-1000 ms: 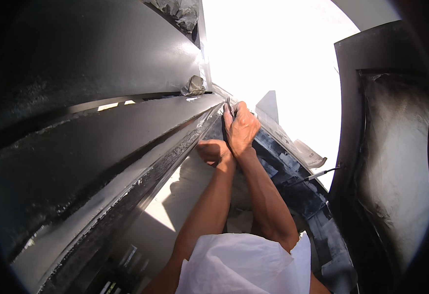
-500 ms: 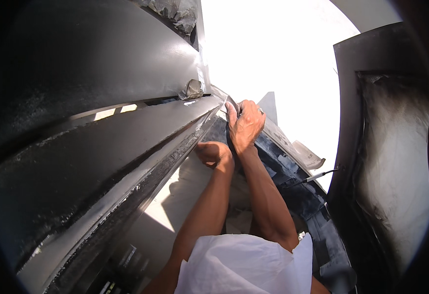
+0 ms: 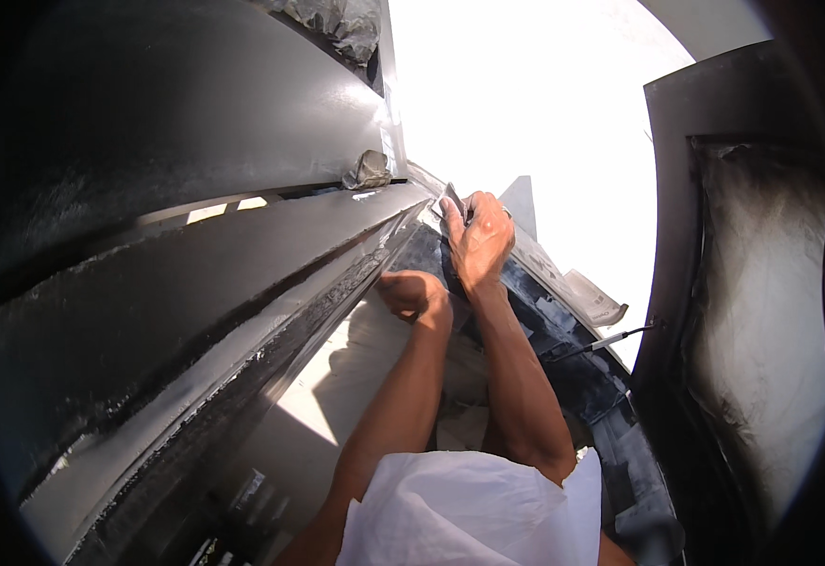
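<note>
My right hand [image 3: 483,241] pinches a small folded dark sheet that looks like sandpaper [image 3: 453,201] between thumb and fingers. It is at the corner where the grey car-body frame [image 3: 346,259] meets the panel on the right. Lower and to the left, my left hand [image 3: 414,293] is curled against the inner edge of that frame, its fingertips partly hidden. The frame is dull grey with scuffed, whitish streaks along its ridge. A crumpled grey wad [image 3: 369,170] sits in the gap just beyond it.
An open dark door [image 3: 667,217] with a plastic-covered window stands at the right, joined by a thin rod [image 3: 601,343]. A curled paper strip [image 3: 593,297] lies along the edge near it. A large dark panel [image 3: 195,104] fills the upper left, with crumpled plastic sheeting [image 3: 341,26] above.
My right hand has shifted slightly to the right, and more of the dark sheet shows between its fingers. My left hand stays against the frame edge.
</note>
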`<state>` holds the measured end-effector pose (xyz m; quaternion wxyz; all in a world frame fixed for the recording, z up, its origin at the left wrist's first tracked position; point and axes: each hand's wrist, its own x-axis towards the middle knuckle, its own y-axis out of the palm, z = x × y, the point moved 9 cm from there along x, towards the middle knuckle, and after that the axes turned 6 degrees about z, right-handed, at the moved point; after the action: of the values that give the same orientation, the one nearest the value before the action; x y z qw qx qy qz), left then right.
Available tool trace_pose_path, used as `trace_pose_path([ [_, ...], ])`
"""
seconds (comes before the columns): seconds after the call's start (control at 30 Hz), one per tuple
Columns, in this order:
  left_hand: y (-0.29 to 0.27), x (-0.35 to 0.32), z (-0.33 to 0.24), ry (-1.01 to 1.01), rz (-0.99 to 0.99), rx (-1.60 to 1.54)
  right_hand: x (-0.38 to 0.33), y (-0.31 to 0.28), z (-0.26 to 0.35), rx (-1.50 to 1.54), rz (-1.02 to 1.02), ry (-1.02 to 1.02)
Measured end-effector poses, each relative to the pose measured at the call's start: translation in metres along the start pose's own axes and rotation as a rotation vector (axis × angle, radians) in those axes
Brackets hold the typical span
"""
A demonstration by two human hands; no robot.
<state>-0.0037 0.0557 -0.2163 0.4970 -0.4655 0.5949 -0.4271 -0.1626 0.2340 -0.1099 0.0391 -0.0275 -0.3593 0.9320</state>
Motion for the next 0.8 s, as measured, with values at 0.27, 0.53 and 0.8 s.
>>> trace_pose_path([
  [0.27, -0.035, -0.011, -0.037, 0.105, 0.070, 0.022, 0.001, 0.003, -0.005, 0.055, -0.021, 0.024],
  [0.53, -0.045, -0.013, -0.032, 0.013, 0.013, -0.030, -0.003, 0.009, -0.005, 0.110, 0.045, 0.118],
  [0.8, -0.033, -0.006, -0.031, 0.123, -0.123, 0.308, 0.002, 0.013, -0.007, 0.055, 0.134, 0.179],
])
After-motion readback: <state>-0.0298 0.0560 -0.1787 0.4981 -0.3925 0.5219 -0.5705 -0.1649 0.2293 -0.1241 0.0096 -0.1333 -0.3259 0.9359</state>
